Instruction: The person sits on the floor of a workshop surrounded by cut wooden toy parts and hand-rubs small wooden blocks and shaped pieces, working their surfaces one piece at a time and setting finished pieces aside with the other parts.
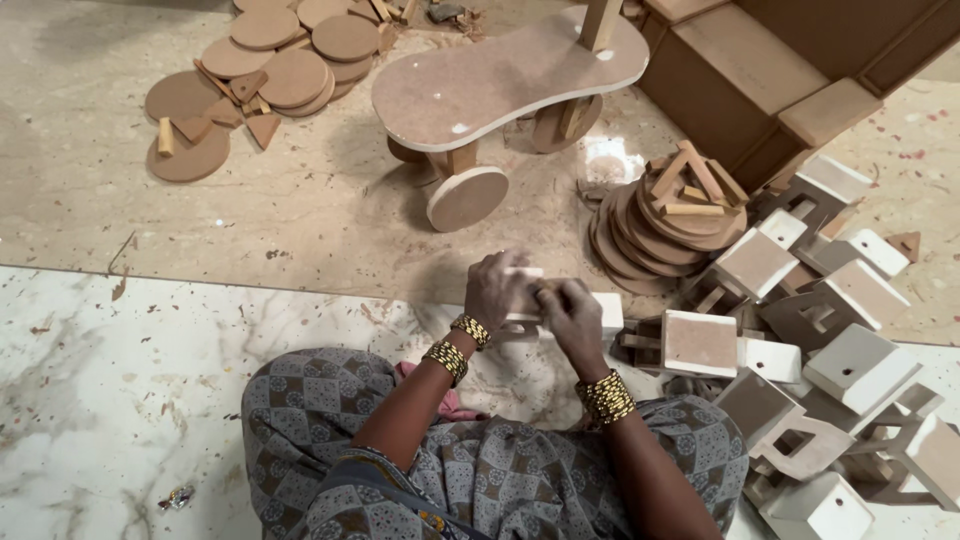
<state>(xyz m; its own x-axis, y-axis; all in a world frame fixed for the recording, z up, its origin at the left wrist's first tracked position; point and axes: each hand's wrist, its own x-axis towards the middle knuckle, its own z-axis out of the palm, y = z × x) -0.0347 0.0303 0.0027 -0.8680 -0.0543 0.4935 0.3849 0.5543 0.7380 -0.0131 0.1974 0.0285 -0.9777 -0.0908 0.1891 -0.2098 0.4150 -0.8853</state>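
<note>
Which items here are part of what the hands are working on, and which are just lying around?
In hand: left hand, right hand, white block piece gripped between them.

Lying about: pile of square blocks, stack of round discs, far discs, small wheeled table, brown boxes.

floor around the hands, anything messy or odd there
Yes. Brown chips and dust litter the marble floor, and a small crumpled wrapper lies at lower left. The stack of round brown board discs leans, with loose wooden sticks piled crookedly on top.
</note>
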